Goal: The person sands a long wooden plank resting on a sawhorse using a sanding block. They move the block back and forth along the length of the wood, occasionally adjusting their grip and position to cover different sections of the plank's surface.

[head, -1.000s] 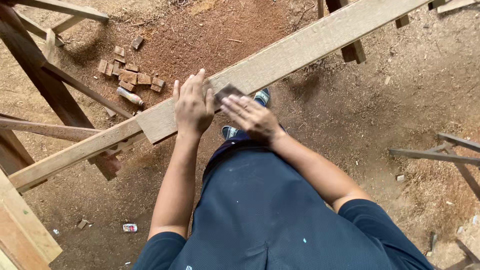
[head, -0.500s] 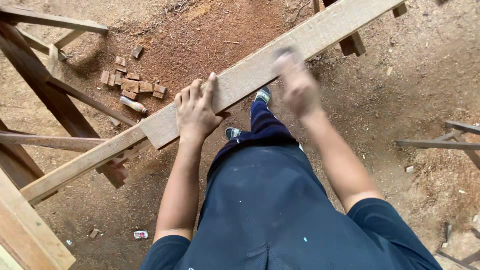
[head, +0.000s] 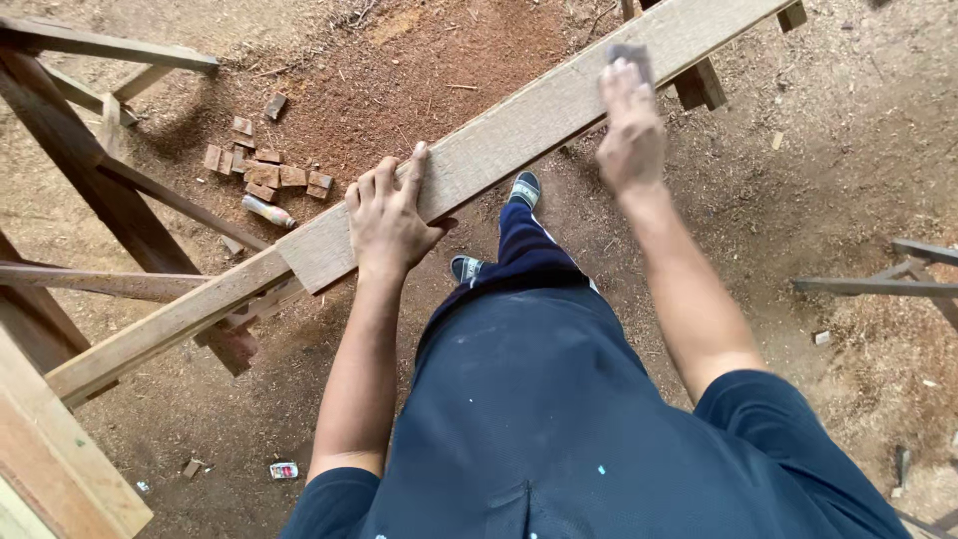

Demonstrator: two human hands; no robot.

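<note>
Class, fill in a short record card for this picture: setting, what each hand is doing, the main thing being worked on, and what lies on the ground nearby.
Setting: outdoor dirt ground with sawdust
Main thing: long wooden plank lying across a wooden support
Left hand: pressed flat on the plank, fingers spread
Right hand: farther along the plank, pressing a small dark pad
Ground nearby: small wood blocks, a tube
Feet: dark shoes under the plank

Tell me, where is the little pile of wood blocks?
In the head view, the small wood blocks lie on the dirt ground at upper left, beyond the long plank, just left of the left hand.
</note>
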